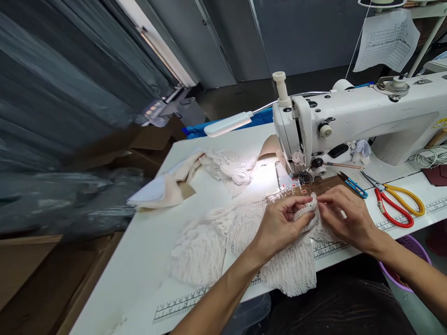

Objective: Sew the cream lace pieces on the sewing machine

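A white lace garment piece (206,251) lies spread across the table and hangs over its front edge. My left hand (284,223) pinches a folded edge of this lace between thumb and fingers, in front of the sewing machine (296,139). Close beside it, my right hand (345,214) has its fingers pressed together at the same lace edge. The machine's presser foot (304,177) is just behind both hands, and the lace is apart from it. What lies between my right fingertips is partly hidden.
Red and yellow scissors (394,200) and blue thread snips (352,184) lie right of my hands. A small lamp (228,124) lights the table (139,260). More lace (230,167) and pale fabric (160,190) lie behind. Cardboard boxes (87,274) stand left; a purple basket (407,265) is below right.
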A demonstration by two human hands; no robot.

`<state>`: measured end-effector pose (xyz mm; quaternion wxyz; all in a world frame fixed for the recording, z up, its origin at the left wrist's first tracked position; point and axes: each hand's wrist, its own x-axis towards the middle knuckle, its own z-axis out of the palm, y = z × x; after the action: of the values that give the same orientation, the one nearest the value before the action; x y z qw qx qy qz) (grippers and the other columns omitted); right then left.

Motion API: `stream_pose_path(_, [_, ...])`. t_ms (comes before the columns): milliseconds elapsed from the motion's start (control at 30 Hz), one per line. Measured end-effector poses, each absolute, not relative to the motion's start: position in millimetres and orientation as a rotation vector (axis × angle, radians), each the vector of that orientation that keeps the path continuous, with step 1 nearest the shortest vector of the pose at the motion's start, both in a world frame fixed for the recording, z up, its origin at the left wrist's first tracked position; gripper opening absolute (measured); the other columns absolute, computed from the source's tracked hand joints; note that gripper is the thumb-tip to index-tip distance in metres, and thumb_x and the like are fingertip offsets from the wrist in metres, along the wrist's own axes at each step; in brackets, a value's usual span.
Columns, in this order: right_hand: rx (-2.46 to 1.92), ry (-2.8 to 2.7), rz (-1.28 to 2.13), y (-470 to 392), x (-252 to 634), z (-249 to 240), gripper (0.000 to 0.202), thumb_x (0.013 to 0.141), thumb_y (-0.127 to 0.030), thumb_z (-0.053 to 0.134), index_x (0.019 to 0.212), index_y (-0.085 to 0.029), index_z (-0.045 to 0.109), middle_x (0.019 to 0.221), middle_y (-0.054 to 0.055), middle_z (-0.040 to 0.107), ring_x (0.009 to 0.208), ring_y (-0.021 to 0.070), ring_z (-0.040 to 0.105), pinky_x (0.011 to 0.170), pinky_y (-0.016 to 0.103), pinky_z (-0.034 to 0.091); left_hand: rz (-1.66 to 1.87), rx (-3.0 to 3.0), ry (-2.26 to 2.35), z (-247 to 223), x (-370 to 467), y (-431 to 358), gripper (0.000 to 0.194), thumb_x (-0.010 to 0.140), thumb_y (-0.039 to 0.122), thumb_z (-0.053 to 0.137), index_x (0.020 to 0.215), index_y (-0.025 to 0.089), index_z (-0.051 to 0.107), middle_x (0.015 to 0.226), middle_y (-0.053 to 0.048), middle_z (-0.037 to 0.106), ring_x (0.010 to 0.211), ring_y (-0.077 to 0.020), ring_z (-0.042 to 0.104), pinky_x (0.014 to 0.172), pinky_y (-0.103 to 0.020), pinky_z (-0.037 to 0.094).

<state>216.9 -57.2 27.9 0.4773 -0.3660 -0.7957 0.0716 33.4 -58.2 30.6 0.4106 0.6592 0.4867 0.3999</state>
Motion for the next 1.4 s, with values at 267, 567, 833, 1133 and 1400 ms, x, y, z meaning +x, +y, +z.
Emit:
stream_pose_path(267, [-1.035,-2.185,-0.197,-66.1,209.4,29.8,0.019,0.093,-0.012,0.049,0.081,-0.016,0.063,0.072,0.004,0.068,0.060,0.0144,0.060,0.056,0.026,0.042,1.187,2.209,1.201,26.3,33.6,-61.6,0.023,0.082,0.011,0.064,0.103,0.015,0.073,0.094,-0.008,0.078,0.078,-0.0172,0.074,0.074,-0.028,0.064])
stream_pose_path(567, [-1.061,-2.332,-0.408,-56.1,205.9,24.3,0.018,0.089,-0.010,0.044,0.077,-0.018,0.054,0.062,0.001,0.057,0.048,0.0135,0.049,0.045,0.027,0.021,1.192,2.520,1.073,23.0,34.4,-62.0,0.024,0.091,0.007,0.054,0.111,0.012,0.066,0.094,-0.008,0.075,0.084,-0.0157,0.073,0.074,-0.026,0.062])
stream_pose_path(833, [-0.881,-2.177,0.308,-43.6,220.4,12.4,0.009,0.089,-0.016,0.044,0.083,-0.019,0.051,0.071,0.000,0.057,0.055,0.0105,0.048,0.049,0.023,0.030,1.015,2.123,1.246,22.0,32.3,-57.3,0.018,0.083,0.019,0.064,0.098,0.014,0.072,0.076,-0.004,0.074,0.065,-0.0141,0.068,0.067,-0.028,0.061])
stream_pose_path(1133, [-1.165,-1.369,1.875,-33.9,221.2,31.6,0.037,0.067,-0.043,0.078,0.088,-0.017,0.062,0.062,-0.006,0.052,0.049,0.0059,0.037,0.044,0.021,0.029,0.858,1.223,1.137,27.6,37.3,-50.8,0.038,0.060,0.028,0.086,0.094,0.013,0.076,0.084,-0.008,0.077,0.072,-0.0157,0.072,0.067,-0.025,0.061])
stream_pose_path(1400, [-1.272,-1.187,1.909,-35.3,215.5,35.9,0.016,0.063,-0.024,0.074,0.070,-0.016,0.062,0.053,-0.007,0.051,0.047,0.0045,0.038,0.043,0.018,0.027,0.773,1.087,1.066,22.9,34.4,-48.7,0.054,0.057,0.042,0.090,0.099,0.012,0.075,0.086,-0.010,0.077,0.069,-0.0155,0.071,0.063,-0.024,0.058])
